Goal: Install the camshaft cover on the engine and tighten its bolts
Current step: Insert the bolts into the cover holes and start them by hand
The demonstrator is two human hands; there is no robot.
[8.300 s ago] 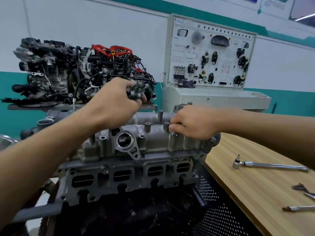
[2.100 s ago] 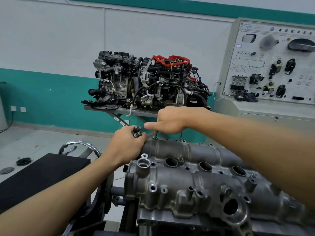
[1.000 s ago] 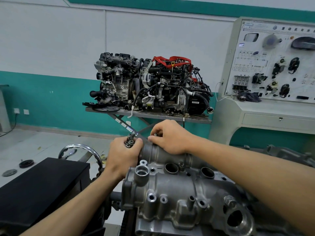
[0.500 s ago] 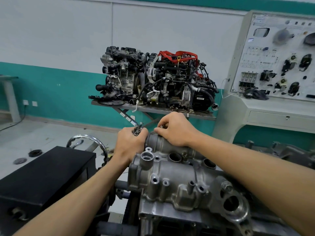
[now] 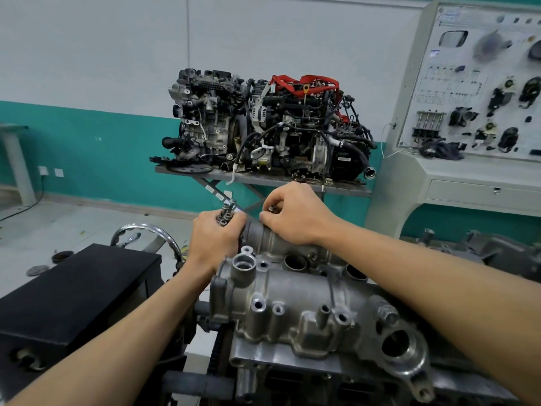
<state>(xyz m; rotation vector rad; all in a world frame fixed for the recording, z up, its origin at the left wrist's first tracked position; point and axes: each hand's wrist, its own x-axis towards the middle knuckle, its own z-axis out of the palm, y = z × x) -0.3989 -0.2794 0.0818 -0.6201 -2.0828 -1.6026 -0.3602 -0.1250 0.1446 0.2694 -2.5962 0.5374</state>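
The grey aluminium camshaft cover [image 5: 295, 312] lies on top of the engine in front of me, with open round ports and several bolt bosses along its near edge. My left hand [image 5: 215, 240] rests against the cover's far left corner, closed around a bundle of several bolts [image 5: 227, 213] whose heads stick up above the fist. My right hand [image 5: 295, 215] is just to the right of it at the cover's far edge, pinching one bolt [image 5: 270, 208] between thumb and fingertips. The hole under that bolt is hidden by the hand.
A black box [image 5: 73, 291] stands at the left of the engine, with a chrome wheel [image 5: 146, 232] behind it. Beyond, a metal stand [image 5: 263, 180] carries two assembled engines. A grey training panel [image 5: 480, 83] stands at the right. Engine parts [image 5: 497, 250] lie at the far right.
The camera has shifted slightly; both hands stay at the cover's far left corner. My right hand now shows a single bolt pinched in its fingertips; the left keeps the bundle.
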